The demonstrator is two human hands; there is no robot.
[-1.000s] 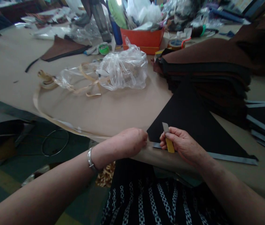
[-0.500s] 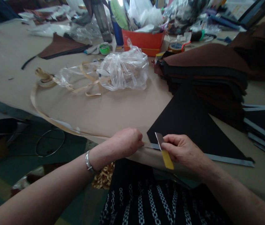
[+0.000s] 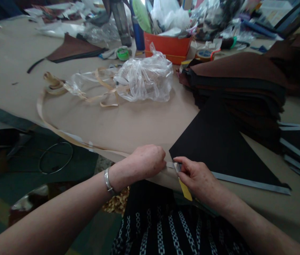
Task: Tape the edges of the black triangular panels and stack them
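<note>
Black sheet [image 3: 216, 141] at counter's [image 3: 128, 124] near edge, left fingers [image 3: 162, 163] pinching its strip [image 3: 245, 181], right fingers [image 3: 183, 163] clamping the yellow knife [image 3: 185, 188] at the corner: mid-trim, I judge, next needs a steady cut.

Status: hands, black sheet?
Left hand fisted on thin tan strip. Right hand grips yellow-handled blade at grey edge band of black triangular sheet. Clear plastic bag lies apart.

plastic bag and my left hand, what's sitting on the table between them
In the head view, only bare brown table covering lies between the plastic bag and the left hand.
</note>
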